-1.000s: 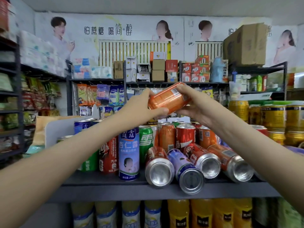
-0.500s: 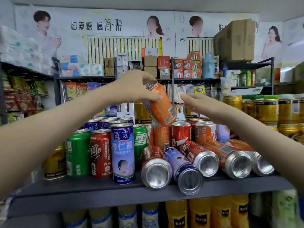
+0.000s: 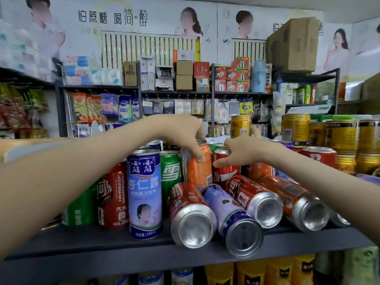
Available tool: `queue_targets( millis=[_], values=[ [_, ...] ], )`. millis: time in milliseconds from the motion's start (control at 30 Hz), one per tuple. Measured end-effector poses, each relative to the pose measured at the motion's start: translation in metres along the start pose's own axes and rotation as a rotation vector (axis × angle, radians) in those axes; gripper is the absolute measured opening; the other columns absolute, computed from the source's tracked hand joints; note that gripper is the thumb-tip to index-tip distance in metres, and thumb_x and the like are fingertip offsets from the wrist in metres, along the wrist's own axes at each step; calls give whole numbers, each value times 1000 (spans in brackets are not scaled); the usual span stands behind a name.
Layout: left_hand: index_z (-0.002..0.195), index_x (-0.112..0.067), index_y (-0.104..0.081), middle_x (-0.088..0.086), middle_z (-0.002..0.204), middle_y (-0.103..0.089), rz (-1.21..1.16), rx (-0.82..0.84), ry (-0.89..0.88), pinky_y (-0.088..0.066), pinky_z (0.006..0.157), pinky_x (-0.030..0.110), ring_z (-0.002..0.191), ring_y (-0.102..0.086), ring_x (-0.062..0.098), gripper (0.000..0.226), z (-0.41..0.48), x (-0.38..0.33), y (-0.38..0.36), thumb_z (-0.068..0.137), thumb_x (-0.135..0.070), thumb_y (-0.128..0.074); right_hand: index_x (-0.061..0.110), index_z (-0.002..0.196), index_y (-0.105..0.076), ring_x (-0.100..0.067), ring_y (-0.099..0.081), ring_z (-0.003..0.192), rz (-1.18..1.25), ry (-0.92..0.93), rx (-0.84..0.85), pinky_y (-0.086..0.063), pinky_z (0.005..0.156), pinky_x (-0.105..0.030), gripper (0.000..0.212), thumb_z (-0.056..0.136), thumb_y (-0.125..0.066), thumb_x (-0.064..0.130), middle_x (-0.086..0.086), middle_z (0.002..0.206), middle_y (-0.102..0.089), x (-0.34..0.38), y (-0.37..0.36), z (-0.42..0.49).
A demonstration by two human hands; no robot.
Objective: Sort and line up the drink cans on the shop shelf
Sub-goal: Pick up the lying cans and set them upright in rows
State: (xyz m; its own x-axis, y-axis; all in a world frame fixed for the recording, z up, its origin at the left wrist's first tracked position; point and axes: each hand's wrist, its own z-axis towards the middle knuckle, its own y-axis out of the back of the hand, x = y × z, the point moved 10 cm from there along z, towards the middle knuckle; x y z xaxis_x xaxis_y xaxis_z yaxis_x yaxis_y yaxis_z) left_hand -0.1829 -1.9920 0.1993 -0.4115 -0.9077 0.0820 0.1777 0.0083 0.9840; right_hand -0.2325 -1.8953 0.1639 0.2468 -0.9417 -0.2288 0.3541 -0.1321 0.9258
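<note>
View: one wide-angle head camera, worn by the person.
Position: in front of the shelf [image 3: 107, 241], close, just above its board.
Facing: forward and slightly down across the shelf, toward the racks [image 3: 174, 92] behind it.

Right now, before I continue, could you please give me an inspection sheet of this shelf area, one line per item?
Surface: dark shelf, crowded with cans.
Job's things: orange can upright mid-shelf; blue can and green can upright front left; at least four lying cans in front, bottoms toward the camera.
Clutter: gold cans stacked at right.
Hands: left hand grips the orange can from above; right hand open, fingers spread at the red cola can, contact unclear.
Cables: nothing seen.
Surroundings: back shelves with snack packs and boxes; posters on the wall.
</note>
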Motion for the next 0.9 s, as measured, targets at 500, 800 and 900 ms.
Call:
queue_targets(
  millis=[500,800,900],
  values=[
    [140,-19,-41,-2,95,-72,108,198,29,-34,63,12,68,-54,-6,72,20,2,-30,80,-49,-67,-1,106,-60,-26,-59,82,572,51,-190,-45,69,-35,61,73,-74,48,-21,106,-63,-8,32,1],
    [142,-23,-37,1,113,-66,78,249,50,-39,85,24,97,-58,12,73,17,5,-35,81,-50,-65,6,98,-60,-18,-64,81,975,1,-419,-52,68,-29,42,77,-72,40,-5,87,-66,-44,69,-11],
    [135,-21,-47,-5,105,-62,17,165,51,-41,75,21,80,-52,5,65,13,4,-21,82,-55,-61,4,106,-58,-21,-65,90,1151,-44,-480,-56,79,-37,47,78,-71,39,-8,96,-67,-54,71,-14]
  ],
)
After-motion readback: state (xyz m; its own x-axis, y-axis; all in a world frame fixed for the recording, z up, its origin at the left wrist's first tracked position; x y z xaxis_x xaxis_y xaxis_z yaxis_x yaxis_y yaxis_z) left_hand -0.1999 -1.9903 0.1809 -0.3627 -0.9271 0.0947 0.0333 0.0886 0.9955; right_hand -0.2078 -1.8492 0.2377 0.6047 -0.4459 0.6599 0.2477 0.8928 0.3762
